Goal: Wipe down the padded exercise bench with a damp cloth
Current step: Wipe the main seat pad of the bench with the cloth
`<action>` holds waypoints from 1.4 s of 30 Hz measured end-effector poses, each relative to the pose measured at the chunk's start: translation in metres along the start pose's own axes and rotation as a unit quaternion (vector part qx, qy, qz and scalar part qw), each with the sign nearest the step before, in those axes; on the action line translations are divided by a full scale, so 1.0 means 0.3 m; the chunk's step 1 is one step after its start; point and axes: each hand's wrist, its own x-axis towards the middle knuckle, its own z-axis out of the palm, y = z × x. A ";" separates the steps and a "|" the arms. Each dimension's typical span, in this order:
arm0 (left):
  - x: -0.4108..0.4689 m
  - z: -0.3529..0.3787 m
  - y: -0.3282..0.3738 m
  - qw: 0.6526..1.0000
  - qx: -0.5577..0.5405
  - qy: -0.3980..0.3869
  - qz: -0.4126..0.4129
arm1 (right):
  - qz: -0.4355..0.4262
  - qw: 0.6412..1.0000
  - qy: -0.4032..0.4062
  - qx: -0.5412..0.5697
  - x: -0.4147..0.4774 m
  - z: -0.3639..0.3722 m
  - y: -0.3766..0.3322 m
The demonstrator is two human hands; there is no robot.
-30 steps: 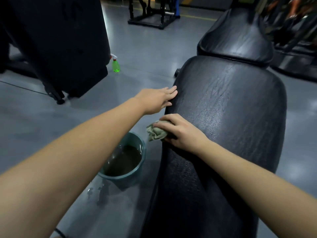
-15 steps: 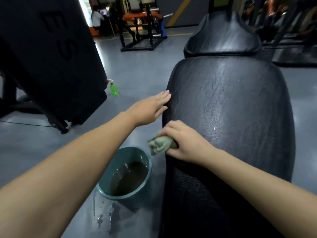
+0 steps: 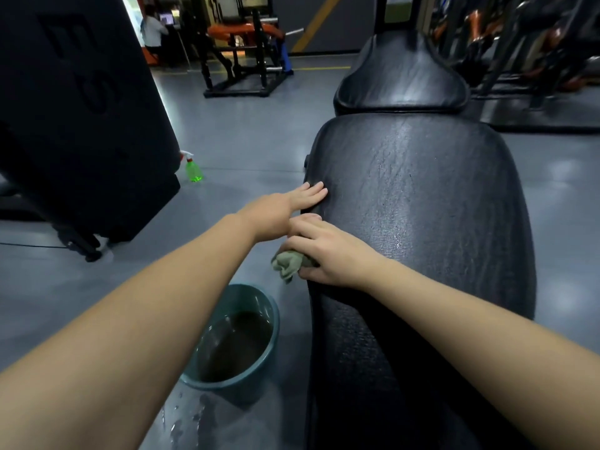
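Right hand grips the green cloth at the bench edge. Left hand lies flat, fingers straight, beside it; bucket below on open floor.

Entry, head view. My left forearm fills the lower left of the frame and my right forearm fills the lower right. Both are bare along the whole length in view, and the surface looks smooth. Each reads broad at the bottom edge and narrows to the wrist near centre frame. My left hand, centre frame, is bare, with short pale nails on the fingertips. My right hand, just below and right of it, is bare; the knuckles stand out as low ridges across its back.
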 end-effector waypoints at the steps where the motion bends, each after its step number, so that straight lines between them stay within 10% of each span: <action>1: -0.003 0.001 0.003 1.000 -0.003 0.004 -0.002 | 0.009 1.000 0.002 0.005 -0.007 0.003 -0.011; 10: -0.002 0.008 0.031 1.000 0.008 0.021 -0.010 | -0.088 0.993 -0.079 0.025 -0.158 0.004 -0.162; 18: -0.006 -0.025 0.051 0.998 0.062 -0.010 -0.030 | 0.158 0.976 0.148 -0.015 -0.163 -0.064 -0.037; 26: -0.031 -0.019 0.073 0.998 0.041 -0.040 -0.029 | -0.021 1.000 0.012 -0.011 -0.234 0.019 -0.206; 33: -0.017 -0.010 0.070 0.998 0.050 0.003 -0.032 | 0.127 0.980 0.142 -0.052 -0.169 -0.056 -0.029; 42: -0.031 -0.004 0.072 0.999 0.015 -0.009 -0.039 | -0.044 0.999 -0.005 0.011 -0.264 0.018 -0.238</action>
